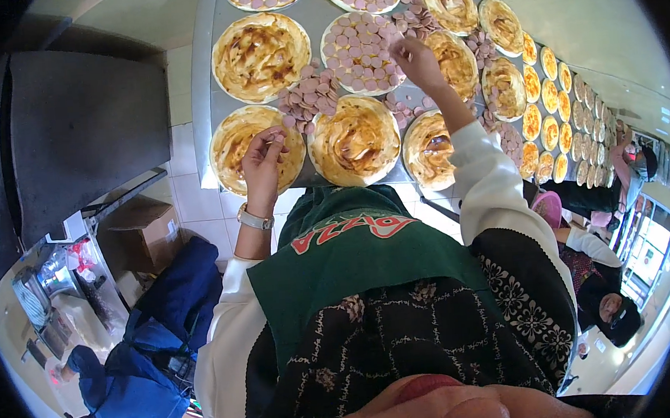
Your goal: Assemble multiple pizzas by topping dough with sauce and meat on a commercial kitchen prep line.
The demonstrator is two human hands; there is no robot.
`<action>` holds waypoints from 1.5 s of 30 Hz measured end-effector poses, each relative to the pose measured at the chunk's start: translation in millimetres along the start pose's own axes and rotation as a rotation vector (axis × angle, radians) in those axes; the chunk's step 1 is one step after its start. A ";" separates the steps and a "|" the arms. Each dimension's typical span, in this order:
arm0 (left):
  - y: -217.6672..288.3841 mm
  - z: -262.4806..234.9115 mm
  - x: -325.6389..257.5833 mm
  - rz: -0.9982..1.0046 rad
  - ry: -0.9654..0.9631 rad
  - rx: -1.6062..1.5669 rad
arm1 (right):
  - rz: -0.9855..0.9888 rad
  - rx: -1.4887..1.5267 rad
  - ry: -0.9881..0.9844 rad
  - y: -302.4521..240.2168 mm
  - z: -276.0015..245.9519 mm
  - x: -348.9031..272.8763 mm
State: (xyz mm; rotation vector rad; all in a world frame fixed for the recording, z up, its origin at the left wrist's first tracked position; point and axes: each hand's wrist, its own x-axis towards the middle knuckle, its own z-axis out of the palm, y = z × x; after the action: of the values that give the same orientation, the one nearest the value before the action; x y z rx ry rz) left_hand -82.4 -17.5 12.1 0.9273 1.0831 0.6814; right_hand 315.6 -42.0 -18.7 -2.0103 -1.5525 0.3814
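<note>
Above the sauced pizza base (226, 150) at the near left of the table, my left hand (260, 166) is closed in a pinch on sausage slices (275, 137). My right hand (420, 62) reaches to the right rim of a pizza (359, 56) covered with round pink sausage slices. Its fingers are pressed together; whatever they hold is too small to make out. Between the bases lies a loose pile of sausage slices (310, 98). Directly in front of me is another sauced base (355, 141) without slices, and a browned one (260, 55) sits behind the left hand.
The metal table (204, 86) runs far to the right with many more bases in rows. More loose slices (415, 21) lie among them. A dark cabinet (88, 125) and a cardboard box (146, 230) stand at left. Other people (610, 306) are at the right.
</note>
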 end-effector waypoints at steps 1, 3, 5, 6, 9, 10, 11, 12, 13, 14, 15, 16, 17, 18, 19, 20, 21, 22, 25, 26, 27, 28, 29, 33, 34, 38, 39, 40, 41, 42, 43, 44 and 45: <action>0.1 1.1 0.9 0.006 -0.004 0.016 | 0.041 -0.043 -0.067 5.0 -3.8 -16.6; -1.5 1.9 2.8 0.012 -0.010 0.030 | 0.120 -0.247 -0.260 7.4 -6.8 -56.3; -4.3 2.8 5.3 0.010 -0.042 0.022 | 0.144 -0.295 -0.228 3.1 0.0 -94.1; -3.1 4.8 5.5 0.010 -0.044 0.022 | 0.154 -0.322 -0.202 -2.6 3.1 -106.4; 0.5 12.4 6.1 -0.008 -0.055 0.066 | 0.198 -0.326 -0.172 -1.2 10.9 -120.1; 0.6 13.9 7.1 0.002 -0.071 0.059 | 0.224 -0.302 -0.173 0.2 12.0 -121.5; 0.7 15.2 8.0 0.012 -0.087 0.052 | 0.226 -0.303 -0.170 2.3 12.5 -121.1; 0.9 16.8 9.1 0.012 -0.088 0.054 | 0.282 -0.229 -0.190 2.9 12.9 -118.2; 1.4 18.7 9.9 0.007 -0.093 0.038 | 0.337 -0.155 -0.210 3.1 13.5 -115.6; 2.0 19.8 10.0 0.003 -0.098 0.021 | 0.338 -0.154 -0.210 2.7 14.4 -113.6; 2.5 20.3 9.6 0.003 -0.097 0.021 | 0.331 -0.130 -0.222 2.3 15.0 -111.3; 3.0 20.7 9.0 0.006 -0.097 0.025 | 0.324 -0.106 -0.235 1.8 15.0 -109.8; 3.1 20.8 8.3 0.009 -0.097 0.028 | 0.322 -0.107 -0.236 1.2 14.2 -108.9; 2.8 20.1 7.3 0.010 -0.094 0.028 | 0.298 -0.142 -0.259 -0.6 13.4 -107.1; 2.0 19.2 5.9 0.007 -0.084 0.022 | 0.273 -0.176 -0.283 -2.4 12.6 -105.2; 1.0 18.0 4.5 0.003 -0.075 0.016 | 0.269 -0.176 -0.285 -4.2 11.6 -103.1; -0.8 15.9 3.8 0.005 -0.071 0.013 | 0.255 -0.176 -0.301 -4.4 10.2 -101.1; -3.0 12.8 3.3 -0.003 -0.063 0.036 | 0.240 -0.176 -0.318 -4.9 9.3 -99.3; -5.0 8.6 2.2 -0.003 -0.043 0.053 | 0.298 -0.101 -0.313 -4.8 11.5 -100.0; -5.4 7.9 1.6 0.006 -0.035 0.051 | 0.294 -0.103 -0.317 -0.6 12.2 -100.6; -4.7 7.6 0.7 0.005 -0.030 0.049 | 0.339 -0.032 -0.285 6.8 12.5 -102.3; -3.4 7.9 0.7 0.006 -0.030 0.046 | 0.384 0.038 -0.253 13.2 12.0 -102.6; -2.3 8.0 0.6 0.006 -0.030 0.042 | 0.381 0.038 -0.256 19.8 11.3 -102.6; -1.7 6.4 -0.1 0.014 -0.021 0.044 | 0.401 0.108 -0.228 23.1 8.1 -90.7; -1.4 6.3 -0.5 0.014 -0.022 0.038 | 0.450 0.076 -0.241 19.7 6.6 -83.7; -0.6 7.8 -1.6 0.023 -0.007 0.012 | 0.134 0.075 -0.067 4.2 3.9 -39.4; -0.1 7.8 -2.6 0.021 -0.007 0.014 | 0.104 0.170 -0.033 -6.0 7.2 -25.9; 0.9 9.3 -3.0 0.007 -0.012 0.032 | 0.076 0.262 0.006 -9.2 13.2 -15.4; 1.5 10.6 -3.4 -0.008 -0.017 0.051 | 0.079 0.261 0.010 -11.3 21.8 -4.1; 2.4 13.5 -2.2 -0.007 -0.030 0.053 | 0.118 0.327 -0.007 -7.2 30.3 6.2; 3.0 13.9 -2.5 0.003 -0.042 0.038 | 0.150 0.399 -0.032 -10.9 38.3 14.3; 3.4 14.5 -2.6 0.013 -0.055 0.024 | 0.151 0.400 -0.030 -14.0 43.5 19.6; 2.8 13.5 -3.5 0.012 -0.049 0.025 | 0.165 0.277 -0.112 -19.7 48.8 26.3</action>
State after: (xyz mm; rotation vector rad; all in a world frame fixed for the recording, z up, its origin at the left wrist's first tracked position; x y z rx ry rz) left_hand -71.0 -23.0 18.5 0.9679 1.0454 0.6524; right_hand 281.1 -1.0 -43.2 -1.9289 -1.3182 0.7438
